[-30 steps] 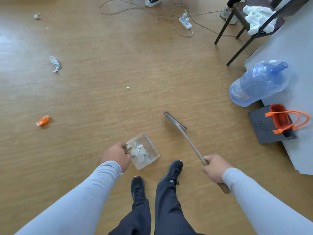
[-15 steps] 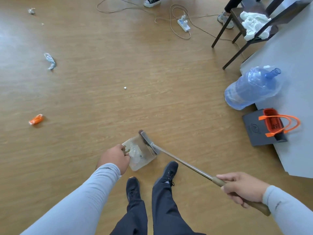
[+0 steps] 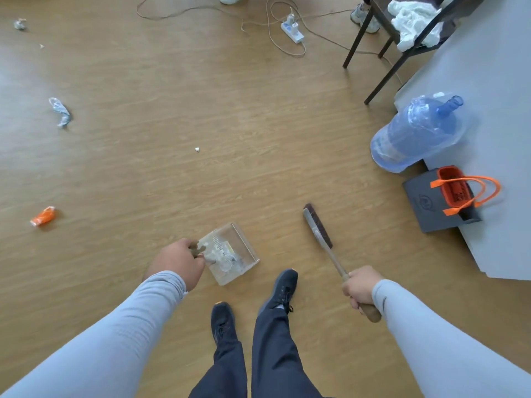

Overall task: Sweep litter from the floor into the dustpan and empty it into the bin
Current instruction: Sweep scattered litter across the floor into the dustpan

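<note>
Clear dustpan [image 3: 230,252], contents blurred, gripped by left hand [image 3: 176,262]; right hand [image 3: 359,288] grips brush [image 3: 317,226].

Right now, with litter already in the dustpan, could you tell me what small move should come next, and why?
Probably carry the dustpan and brush forward to the small white scrap: it is the nearest litter left on the floor, and both hands already hold the tools.

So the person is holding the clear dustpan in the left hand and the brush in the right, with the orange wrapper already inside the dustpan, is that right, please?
Not quite: the head view shows the orange wrapper lying on the floor, well left of the clear dustpan, not inside it. The rest stands: the left hand holds the dustpan and the right hand holds the brush.
</note>
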{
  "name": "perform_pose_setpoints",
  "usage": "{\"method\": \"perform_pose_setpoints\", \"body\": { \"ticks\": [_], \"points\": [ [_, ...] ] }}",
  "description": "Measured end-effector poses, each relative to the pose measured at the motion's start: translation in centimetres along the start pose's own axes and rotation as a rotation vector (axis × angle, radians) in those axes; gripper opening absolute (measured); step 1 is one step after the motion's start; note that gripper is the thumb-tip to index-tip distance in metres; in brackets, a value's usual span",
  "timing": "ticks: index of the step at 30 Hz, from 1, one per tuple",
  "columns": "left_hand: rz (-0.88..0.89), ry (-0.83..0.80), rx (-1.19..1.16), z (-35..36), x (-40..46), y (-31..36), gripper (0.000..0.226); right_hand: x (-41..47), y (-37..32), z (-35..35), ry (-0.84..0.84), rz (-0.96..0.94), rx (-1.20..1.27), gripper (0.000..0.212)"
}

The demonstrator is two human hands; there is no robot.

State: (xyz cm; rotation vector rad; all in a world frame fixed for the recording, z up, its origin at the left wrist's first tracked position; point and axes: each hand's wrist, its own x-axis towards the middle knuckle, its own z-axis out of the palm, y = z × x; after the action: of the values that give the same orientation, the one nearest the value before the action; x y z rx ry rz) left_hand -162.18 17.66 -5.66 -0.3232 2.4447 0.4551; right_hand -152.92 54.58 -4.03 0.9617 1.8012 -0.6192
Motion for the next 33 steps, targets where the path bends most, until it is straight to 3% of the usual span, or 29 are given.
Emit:
{"method": "perform_pose_setpoints", "body": {
  "ticks": [5, 9, 11, 14, 18, 24, 26, 31, 33],
  "points": [
    [-0.008, 0.0, 0.018, -0.3, 0.0, 0.2, 0.032, -4.7, 0.2, 3.0, -0.136, -0.095, -0.064, 0.054],
    [-0.018, -0.026, 0.038, -0.6, -0.5, 1.1, 0.032, -6.5, 0.4, 1.9, -0.281, -0.141, 0.054, 0.067],
    [-0.018, -0.034, 0.024, -1.0, -0.7, 0.9, 0.031, -6.8, 1.0, 0.3, -0.338, -0.158, 0.124, 0.064],
    [-0.032, -0.054, -0.01, -1.9, -1.1, -0.2, 0.028, -7.8, 2.0, -2.5, -0.379, -0.198, 0.143, 0.04],
    [-0.08, -0.015, -0.15, -4.4, -2.1, -0.3, 0.032, -9.5, 2.6, -6.0, -0.313, -0.218, 0.17, 0.018],
    [-0.114, 0.104, -0.229, -9.9, -2.9, 2.4, 0.031, -8.5, -1.6, -11.7, -0.11, -0.274, 0.037, 0.046],
    [-0.137, 0.148, -0.266, -11.3, -3.0, 3.2, 0.029, -7.6, -3.7, -13.2, -0.07, -0.315, 0.035, 0.046],
    [-0.196, 0.237, -0.344, -13.9, -2.7, 4.4, 0.027, -6.8, -9.3, -15.5, -0.071, -0.39, 0.093, 0.018],
    [-0.22, 0.266, -0.38, -15.1, -2.1, 4.6, 0.025, -6.4, -11.6, -15.9, -0.076, -0.403, 0.121, 0.016]
  ]
}}
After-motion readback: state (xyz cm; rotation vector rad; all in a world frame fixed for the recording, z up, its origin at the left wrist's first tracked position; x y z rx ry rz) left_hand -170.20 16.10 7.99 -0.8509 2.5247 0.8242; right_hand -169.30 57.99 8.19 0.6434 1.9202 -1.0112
